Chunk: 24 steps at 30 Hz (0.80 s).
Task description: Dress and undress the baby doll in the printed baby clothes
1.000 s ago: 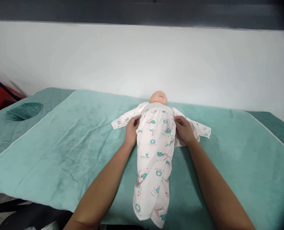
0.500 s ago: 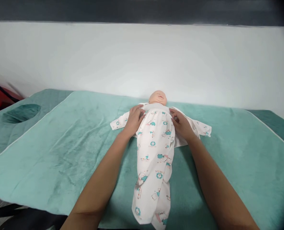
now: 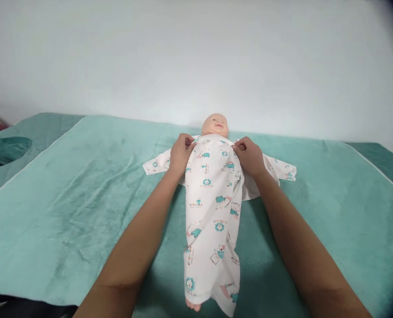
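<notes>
In the head view, the doll [image 3: 215,125] lies on its back on the green bed cover [image 3: 83,190], its head near the far edge, its legs toward the near edge. Printed white trousers [image 3: 212,194] reach up to its chest, toes [image 3: 192,305] showing at one cuff. The left hand [image 3: 181,154] pinches the waistband's left side, the right hand [image 3: 249,157] its right side. Shirt sleeves [image 3: 156,163] spread toward the cover's left and right edges.
</notes>
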Tool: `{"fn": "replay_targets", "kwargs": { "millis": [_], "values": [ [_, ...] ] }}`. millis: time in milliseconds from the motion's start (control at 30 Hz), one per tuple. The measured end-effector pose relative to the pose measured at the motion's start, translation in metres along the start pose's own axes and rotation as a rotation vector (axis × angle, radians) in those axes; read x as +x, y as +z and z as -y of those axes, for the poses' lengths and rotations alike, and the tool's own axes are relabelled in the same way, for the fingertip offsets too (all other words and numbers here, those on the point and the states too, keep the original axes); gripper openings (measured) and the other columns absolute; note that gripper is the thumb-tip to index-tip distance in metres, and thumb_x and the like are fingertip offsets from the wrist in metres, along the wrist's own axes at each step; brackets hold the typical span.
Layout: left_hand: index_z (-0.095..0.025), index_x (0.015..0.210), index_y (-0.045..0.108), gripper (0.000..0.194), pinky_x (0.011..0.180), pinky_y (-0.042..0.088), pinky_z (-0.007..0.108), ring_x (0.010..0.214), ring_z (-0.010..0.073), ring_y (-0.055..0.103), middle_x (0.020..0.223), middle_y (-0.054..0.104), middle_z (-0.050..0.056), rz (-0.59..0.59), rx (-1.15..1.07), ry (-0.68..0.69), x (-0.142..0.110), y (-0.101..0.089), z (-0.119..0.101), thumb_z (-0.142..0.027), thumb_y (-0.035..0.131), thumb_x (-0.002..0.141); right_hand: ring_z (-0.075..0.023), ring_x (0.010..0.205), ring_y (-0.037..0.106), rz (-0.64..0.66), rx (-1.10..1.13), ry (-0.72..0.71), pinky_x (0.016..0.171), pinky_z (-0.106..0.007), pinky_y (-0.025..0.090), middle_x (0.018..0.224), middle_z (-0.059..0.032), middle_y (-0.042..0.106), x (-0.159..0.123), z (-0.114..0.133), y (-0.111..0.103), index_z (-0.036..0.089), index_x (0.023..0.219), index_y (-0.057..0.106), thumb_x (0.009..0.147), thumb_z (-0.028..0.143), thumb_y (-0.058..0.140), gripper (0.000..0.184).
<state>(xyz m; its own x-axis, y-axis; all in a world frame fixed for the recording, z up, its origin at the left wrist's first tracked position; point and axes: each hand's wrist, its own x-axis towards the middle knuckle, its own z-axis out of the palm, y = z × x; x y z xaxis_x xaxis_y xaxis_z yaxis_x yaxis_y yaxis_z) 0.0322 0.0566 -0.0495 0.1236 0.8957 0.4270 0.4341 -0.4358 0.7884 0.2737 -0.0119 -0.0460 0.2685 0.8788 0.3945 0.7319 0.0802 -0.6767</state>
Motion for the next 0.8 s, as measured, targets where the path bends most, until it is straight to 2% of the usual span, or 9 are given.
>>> {"fn": "replay_targets", "kwargs": {
  "millis": [200, 267, 333, 400, 500, 533, 600, 700, 800],
  "values": [
    [-0.022, 0.105, 0.059, 0.022, 0.096, 0.047, 0.033, 0.11, 0.0192, 0.059, 0.116, 0.064, 0.006, -0.072, -0.095, 0.06, -0.032, -0.005, -0.001, -0.016, 0.053, 0.085, -0.0221, 0.103, 0.058, -0.2, 0.166, -0.186, 0.084, -0.035, 0.049, 0.112, -0.0087, 0.06, -0.039, 0.018, -0.001, 0.023, 0.103, 0.055, 0.087, 0.025, 0.052, 0.016],
    [-0.021, 0.104, 0.061, 0.019, 0.095, 0.047, 0.032, 0.109, 0.0187, 0.059, 0.115, 0.064, 0.006, -0.14, -0.106, 0.035, -0.057, -0.014, -0.011, -0.019, 0.054, 0.086, -0.0213, 0.101, 0.057, -0.244, 0.173, -0.195, 0.08, -0.033, 0.05, 0.11, -0.0086, 0.058, -0.063, 0.03, -0.009, 0.023, 0.101, 0.055, 0.09, 0.025, 0.049, 0.012],
    [-0.02, 0.102, 0.062, 0.016, 0.092, 0.048, 0.032, 0.104, 0.0183, 0.06, 0.108, 0.065, 0.005, -0.209, -0.102, -0.044, -0.094, -0.028, -0.027, -0.024, 0.055, 0.089, -0.0195, 0.089, 0.056, -0.229, 0.187, -0.161, 0.076, -0.033, 0.049, 0.098, -0.0058, 0.058, -0.09, 0.039, -0.019, 0.023, 0.094, 0.054, 0.093, 0.031, 0.049, 0.009],
    [-0.021, 0.102, 0.063, 0.016, 0.09, 0.049, 0.032, 0.102, 0.0181, 0.061, 0.107, 0.065, 0.005, -0.177, -0.105, -0.09, -0.142, -0.046, -0.046, -0.03, 0.056, 0.091, -0.0175, 0.076, 0.055, -0.113, 0.206, -0.097, 0.071, -0.032, 0.047, 0.083, -0.002, 0.056, -0.118, 0.044, -0.029, 0.023, 0.082, 0.051, 0.096, 0.039, 0.047, 0.022],
    [-0.023, 0.106, 0.065, 0.018, 0.093, 0.049, 0.034, 0.113, 0.0202, 0.059, 0.117, 0.062, 0.006, -0.01, -0.144, -0.093, -0.22, -0.069, -0.078, -0.031, 0.054, 0.094, -0.0163, 0.062, 0.054, 0.245, 0.262, 0.068, 0.062, -0.03, 0.045, 0.062, 0.0015, 0.052, -0.157, 0.044, -0.046, 0.023, 0.068, 0.047, 0.096, 0.052, 0.043, 0.041],
    [-0.024, 0.112, 0.064, 0.021, 0.094, 0.05, 0.034, 0.12, 0.0217, 0.056, 0.126, 0.058, 0.008, 0.06, -0.134, -0.093, -0.243, -0.073, -0.087, -0.031, 0.055, 0.094, -0.0163, 0.059, 0.056, 0.362, 0.311, 0.143, 0.058, -0.03, 0.045, 0.059, 0.0019, 0.053, -0.168, 0.044, -0.05, 0.023, 0.068, 0.047, 0.095, 0.055, 0.044, 0.042],
    [-0.027, 0.123, 0.059, 0.035, 0.098, 0.051, 0.037, 0.129, 0.0245, 0.051, 0.138, 0.049, 0.009, 0.113, -0.07, -0.082, -0.28, -0.074, -0.103, -0.032, 0.063, 0.089, -0.0163, 0.054, 0.06, 0.517, 0.451, 0.292, 0.05, -0.029, 0.046, 0.064, 0.0023, 0.059, -0.19, 0.049, -0.057, 0.023, 0.078, 0.051, 0.091, 0.057, 0.05, 0.037],
    [-0.029, 0.132, 0.055, 0.045, 0.1, 0.052, 0.04, 0.135, 0.0261, 0.046, 0.148, 0.039, 0.009, 0.111, 0.046, -0.076, -0.309, -0.062, -0.115, -0.03, 0.065, 0.088, -0.0152, 0.048, 0.06, 0.591, 0.661, 0.412, 0.043, -0.029, 0.047, 0.083, 0.0002, 0.068, -0.218, 0.064, -0.055, 0.024, 0.105, 0.049, 0.083, 0.054, 0.064, 0.04],
    [-0.026, 0.127, 0.06, 0.036, 0.096, 0.055, 0.038, 0.134, 0.0254, 0.047, 0.149, 0.039, 0.009, 0.041, 0.082, -0.068, -0.316, -0.05, -0.116, -0.029, 0.06, 0.091, -0.0168, 0.056, 0.063, 0.522, 0.746, 0.44, 0.045, -0.03, 0.05, 0.101, -0.0054, 0.07, -0.235, 0.079, -0.044, 0.024, 0.122, 0.045, 0.078, 0.051, 0.07, 0.058]
  ]
}}
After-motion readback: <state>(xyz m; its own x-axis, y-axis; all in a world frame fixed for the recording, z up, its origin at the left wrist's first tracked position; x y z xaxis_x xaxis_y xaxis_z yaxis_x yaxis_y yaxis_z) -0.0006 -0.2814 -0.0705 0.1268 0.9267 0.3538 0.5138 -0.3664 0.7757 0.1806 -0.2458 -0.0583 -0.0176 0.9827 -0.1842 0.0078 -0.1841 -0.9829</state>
